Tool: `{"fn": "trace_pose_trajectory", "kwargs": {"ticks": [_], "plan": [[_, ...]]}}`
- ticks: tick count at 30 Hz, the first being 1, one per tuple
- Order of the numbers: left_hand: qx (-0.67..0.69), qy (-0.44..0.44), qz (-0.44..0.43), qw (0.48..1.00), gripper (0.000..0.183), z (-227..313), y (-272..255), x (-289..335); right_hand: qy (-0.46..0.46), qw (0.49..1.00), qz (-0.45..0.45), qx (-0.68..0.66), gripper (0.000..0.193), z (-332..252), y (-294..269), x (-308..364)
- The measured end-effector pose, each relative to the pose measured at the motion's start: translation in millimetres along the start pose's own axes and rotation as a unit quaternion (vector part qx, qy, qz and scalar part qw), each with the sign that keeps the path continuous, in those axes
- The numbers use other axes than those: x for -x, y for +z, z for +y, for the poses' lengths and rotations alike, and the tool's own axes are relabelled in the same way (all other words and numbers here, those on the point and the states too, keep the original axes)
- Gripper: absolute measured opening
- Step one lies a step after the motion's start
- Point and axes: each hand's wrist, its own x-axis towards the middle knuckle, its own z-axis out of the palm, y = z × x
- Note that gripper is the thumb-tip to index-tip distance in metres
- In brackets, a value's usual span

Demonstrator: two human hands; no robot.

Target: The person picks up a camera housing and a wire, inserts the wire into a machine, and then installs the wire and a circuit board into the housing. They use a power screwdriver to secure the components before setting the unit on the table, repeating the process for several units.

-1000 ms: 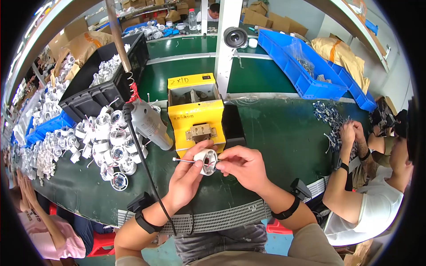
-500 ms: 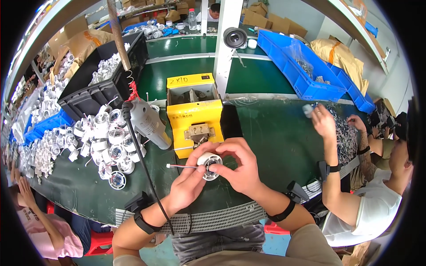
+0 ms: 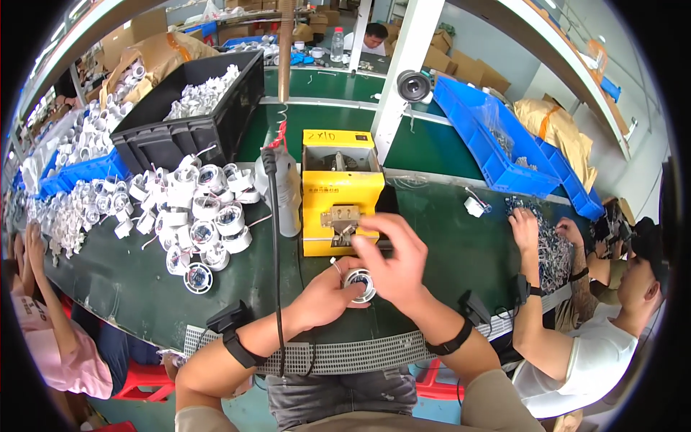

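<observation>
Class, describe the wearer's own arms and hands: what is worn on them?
The left hand and right hand are gloveless. Each wrist has a black band, with a dark boxy device beside it. The sleeves are short and khaki.

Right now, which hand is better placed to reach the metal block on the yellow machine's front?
Probably the right hand: it appears open, close beside the metal block on the yellow machine, while the left hand, farther back, holds the white round housing.
</observation>
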Motion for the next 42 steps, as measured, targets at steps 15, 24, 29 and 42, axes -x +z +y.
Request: {"fn": "trace_pose_trajectory", "kwargs": {"ticks": [15,24,29,42], "plan": [[0.138,-0.09,0.141,0.976,0.033,3.4,-4.6,-9.9,0.002,0.946,0.109,-0.305,0.056,-14.5,50.8,-43.2],[0.151,-0.109,0.16,0.969,0.029,2.9,-5.2,-12.5,0.101,0.944,0.15,-0.277,0.04,5.7,52.0,-43.2],[0.15,-0.104,0.167,0.969,0.029,7.1,-2.7,-11.1,0.104,0.952,0.14,-0.253,0.036,7.0,53.4,-40.8],[0.171,-0.103,0.17,0.965,0.028,7.6,-3.8,-11.6,0.166,0.934,0.087,-0.305,0.034,-6.4,33.2,-13.3]]}}
